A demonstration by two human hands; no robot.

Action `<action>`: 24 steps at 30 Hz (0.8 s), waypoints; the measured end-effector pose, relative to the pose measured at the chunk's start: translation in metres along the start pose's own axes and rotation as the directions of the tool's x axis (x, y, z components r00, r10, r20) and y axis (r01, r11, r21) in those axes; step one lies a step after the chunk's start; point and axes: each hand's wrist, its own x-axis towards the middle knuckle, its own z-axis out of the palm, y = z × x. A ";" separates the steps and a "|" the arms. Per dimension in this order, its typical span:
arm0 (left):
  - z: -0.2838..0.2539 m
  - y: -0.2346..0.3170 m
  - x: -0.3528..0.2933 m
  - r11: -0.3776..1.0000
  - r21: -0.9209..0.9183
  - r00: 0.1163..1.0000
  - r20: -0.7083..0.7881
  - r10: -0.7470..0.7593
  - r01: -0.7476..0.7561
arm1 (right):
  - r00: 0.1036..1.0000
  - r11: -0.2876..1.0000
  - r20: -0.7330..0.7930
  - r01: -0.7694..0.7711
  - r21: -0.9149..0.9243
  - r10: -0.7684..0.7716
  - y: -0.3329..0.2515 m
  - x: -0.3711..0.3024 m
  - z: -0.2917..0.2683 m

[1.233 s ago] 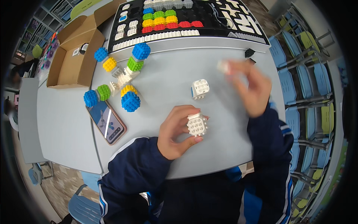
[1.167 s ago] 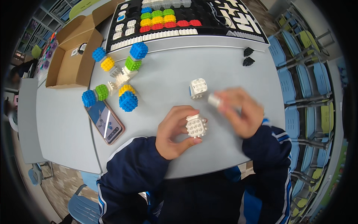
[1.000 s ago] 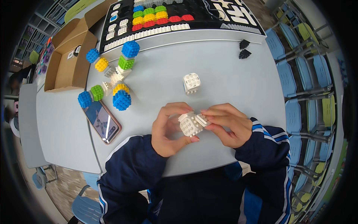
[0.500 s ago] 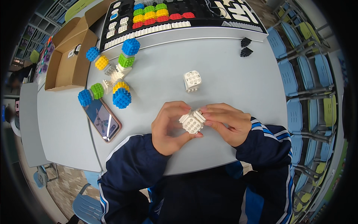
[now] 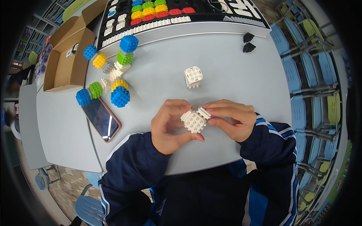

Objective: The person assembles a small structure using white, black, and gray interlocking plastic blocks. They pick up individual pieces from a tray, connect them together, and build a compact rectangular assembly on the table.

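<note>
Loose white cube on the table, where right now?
Head view, just above centre: the loose white cube stands on the grey table beyond the left hand and right hand, right of the colourful block model.

I'm seeing plain white, dotted with raised studs, on the held block (image 5: 195, 122). At its ten o'clock, a jointed figure (image 5: 114, 74) is mixing blue, yellow, green, grey and white; at three, a navy sleeve (image 5: 260, 145) is sporting blue-and-white stripes.

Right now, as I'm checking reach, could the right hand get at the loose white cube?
Probably yes: nothing visible stands between the right hand and the loose white cube, though that hand holds a small white piece.
</note>
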 end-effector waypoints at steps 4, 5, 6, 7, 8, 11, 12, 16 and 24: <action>-0.001 0.000 0.001 1.000 0.011 1.000 0.006 0.026 -0.026 | 0.998 0.998 0.023 -0.051 0.032 0.050 -0.003 0.000 -0.001; -0.001 0.000 0.001 0.999 0.015 1.000 0.010 0.029 -0.029 | 0.998 0.998 0.032 -0.054 0.026 0.053 -0.003 0.000 -0.001; -0.001 -0.001 0.001 1.000 0.000 1.000 0.009 0.014 -0.014 | 0.998 0.998 0.042 -0.056 0.020 0.055 -0.003 0.000 -0.002; -0.001 0.000 0.001 1.000 -0.016 1.000 0.009 -0.001 0.001 | 0.997 0.998 0.052 -0.059 0.012 0.058 -0.004 0.000 -0.003; 0.000 0.000 0.001 0.999 -0.031 1.000 0.010 -0.015 0.015 | 0.996 0.998 0.066 -0.061 0.024 0.060 -0.004 0.000 -0.004; -0.001 0.002 0.001 0.997 -0.060 0.998 0.031 -0.055 0.056 | 0.995 0.997 0.087 -0.061 0.056 0.056 -0.003 -0.002 -0.003; -0.001 0.002 0.001 0.997 -0.062 0.999 0.035 -0.041 0.043 | 0.996 0.996 0.079 -0.055 0.065 0.050 -0.004 -0.003 -0.001; 0.003 -0.001 0.001 0.989 -0.141 0.999 0.026 -0.041 0.045 | 0.990 0.984 0.129 -0.077 0.160 0.057 -0.002 -0.001 0.004; 0.000 -0.002 -0.001 0.992 0.121 0.999 0.048 -0.026 0.020 | 0.983 0.937 0.120 -0.168 0.307 0.137 0.009 -0.007 0.021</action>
